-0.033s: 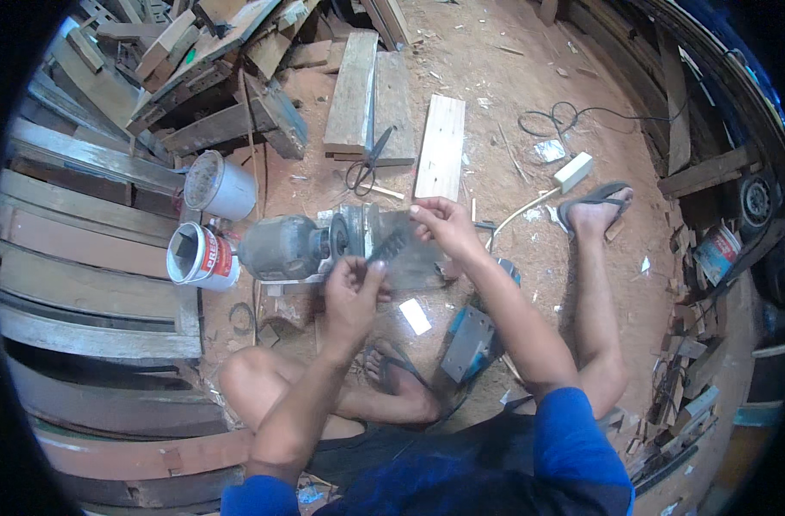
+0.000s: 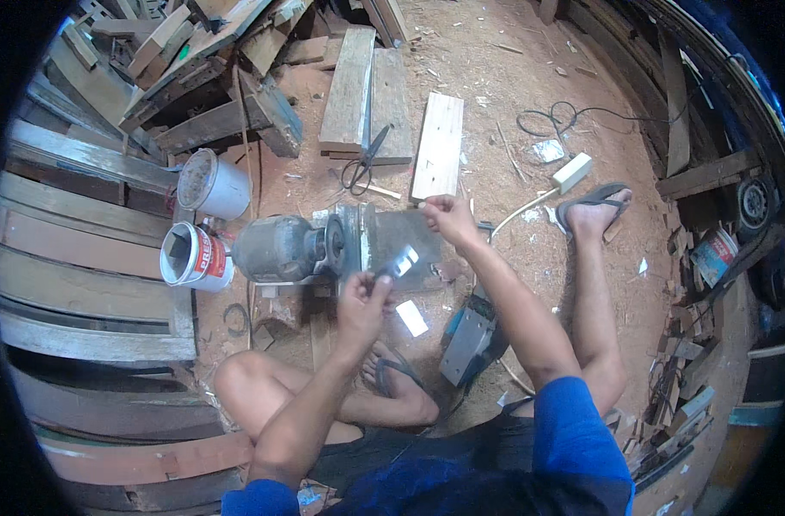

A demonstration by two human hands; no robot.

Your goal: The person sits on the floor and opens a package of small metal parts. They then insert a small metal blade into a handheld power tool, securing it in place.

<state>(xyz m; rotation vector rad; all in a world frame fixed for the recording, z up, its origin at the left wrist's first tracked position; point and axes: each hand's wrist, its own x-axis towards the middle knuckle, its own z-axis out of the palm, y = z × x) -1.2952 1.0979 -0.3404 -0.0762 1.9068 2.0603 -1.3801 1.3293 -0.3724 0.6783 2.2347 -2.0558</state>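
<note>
My left hand (image 2: 364, 305) is closed, pinching one end of a small slotted metal blade (image 2: 401, 261) between thumb and fingers. Bright patches show on the blade, and motion smears it. Up and to the right, my right hand (image 2: 451, 224) is apart from the blade, thumb and fingers pressed together; anything between them is too small to make out. Below both hands is a grinder, its grey motor (image 2: 276, 248) at left and round wheel (image 2: 335, 243) beside a dusty flat plate (image 2: 423, 228). An electric hand planer (image 2: 468, 344) lies near my right forearm.
Scissors (image 2: 368, 159) lie by planks (image 2: 348, 95) and a pale board (image 2: 438, 146). Two white buckets (image 2: 214, 185) stand left of the motor. A white rectangle (image 2: 412, 318) lies near my sandalled foot. A power strip (image 2: 572, 173) and cord are at right. Stacked wood surrounds the dusty floor.
The blade has turned from dark to catching bright light. My left hand has moved slightly right and down, and my right hand slightly right, widening the gap between them.
</note>
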